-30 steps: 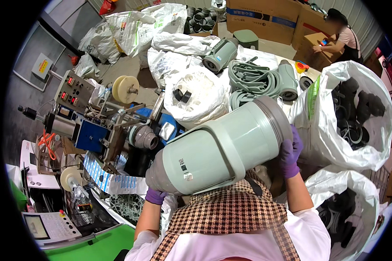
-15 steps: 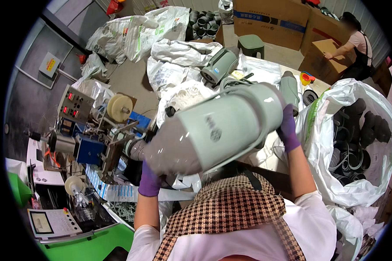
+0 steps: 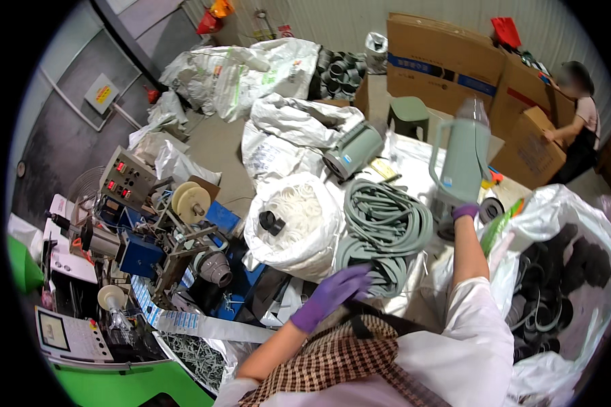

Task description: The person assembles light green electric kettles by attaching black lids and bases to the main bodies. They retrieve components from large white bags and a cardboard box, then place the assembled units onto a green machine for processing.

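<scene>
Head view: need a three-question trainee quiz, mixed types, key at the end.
1. Multiple choice: the right gloved hand is nearest to (a) the green stool, (b) the upright vacuum flask, (c) a cardboard box.
2. True or false: the left gloved hand grips that flask's handle.
3. Fill in: the open white sack left of the grey-green straps holds mostly white ____.

Key: 1 b; 2 false, it is by the straps; 3 rings.
</scene>
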`<state>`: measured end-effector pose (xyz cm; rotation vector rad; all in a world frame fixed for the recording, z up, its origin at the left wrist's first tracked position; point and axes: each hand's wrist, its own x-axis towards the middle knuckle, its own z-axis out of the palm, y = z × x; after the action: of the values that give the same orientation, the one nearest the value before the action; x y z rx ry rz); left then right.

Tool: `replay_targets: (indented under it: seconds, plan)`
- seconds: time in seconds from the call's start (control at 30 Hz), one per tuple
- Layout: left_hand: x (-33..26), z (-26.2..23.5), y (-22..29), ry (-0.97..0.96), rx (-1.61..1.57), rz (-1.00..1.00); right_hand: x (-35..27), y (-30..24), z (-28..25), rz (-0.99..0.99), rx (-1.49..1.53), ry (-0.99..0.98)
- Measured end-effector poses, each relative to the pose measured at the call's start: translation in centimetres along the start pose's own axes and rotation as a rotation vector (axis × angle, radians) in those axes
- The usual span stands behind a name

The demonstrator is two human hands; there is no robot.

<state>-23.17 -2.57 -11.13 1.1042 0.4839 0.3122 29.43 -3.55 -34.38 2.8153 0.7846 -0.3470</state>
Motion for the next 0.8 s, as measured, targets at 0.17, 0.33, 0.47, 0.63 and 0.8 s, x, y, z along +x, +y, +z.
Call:
replay_targets:
  seconds: [0.17,0.33,0.47,0.63,0.8]
  plan:
    - [-12.9,-9.3,-6.3,0.828,-0.155,-0.158,0.0,-0.7,9.0,0.102,-0.154,-0.161]
    - [-25.4,-13.9,-9.8,0.977,0.152,0.051,-2.5,0.8,15.9,-0.59,-0.387,-0.084]
    - [-34.7,-17.6,-13.8,1.153,0.578,0.089,-8.3,2.1,19.5,-1.33,-2.159,0.732]
    - [-55.9,-26.3,-13.2,1.721,0.985,-0.401,-20.4,1.0,21.1,-1.348,-3.807,0.8]
    - [-81.3,-33.0,0.4,2.398,1.539,0.43,-34.7,-0.2,25.9,-1.279,-3.761,0.988]
